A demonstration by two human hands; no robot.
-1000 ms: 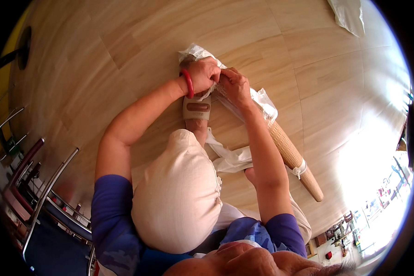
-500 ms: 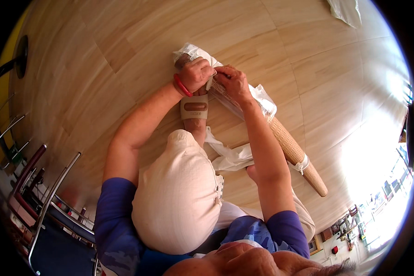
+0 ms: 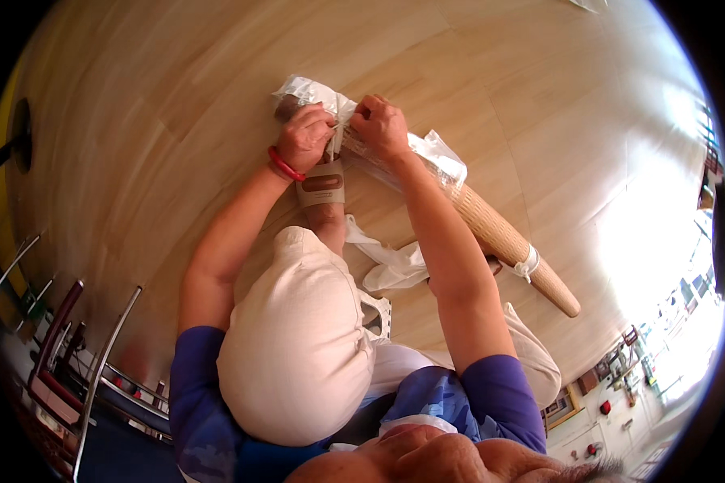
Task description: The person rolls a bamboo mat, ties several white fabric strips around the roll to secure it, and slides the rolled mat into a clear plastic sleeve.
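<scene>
A long tan rolled mat [image 3: 499,233] lies on the wooden floor [image 3: 177,105], its near end tied with a white strip and its far end covered in clear plastic wrap [image 3: 435,157]. My left hand [image 3: 306,137], with a red bracelet on the wrist, grips the bunched plastic at the far end. My right hand [image 3: 381,125] pinches the same plastic beside it. The two hands nearly touch. My raised knee in cream trousers [image 3: 298,346] and a beige slipper [image 3: 322,187] sit just below them.
A loose piece of white plastic [image 3: 395,266] lies on the floor by my leg. Metal chair frames [image 3: 64,338] stand at the lower left. Another scrap of plastic [image 3: 588,4] shows at the top edge. Bright sunlight falls on the floor at right.
Both hands have shifted slightly up along the wrapped end and drawn closer together on the plastic. The roll stays in the same place.
</scene>
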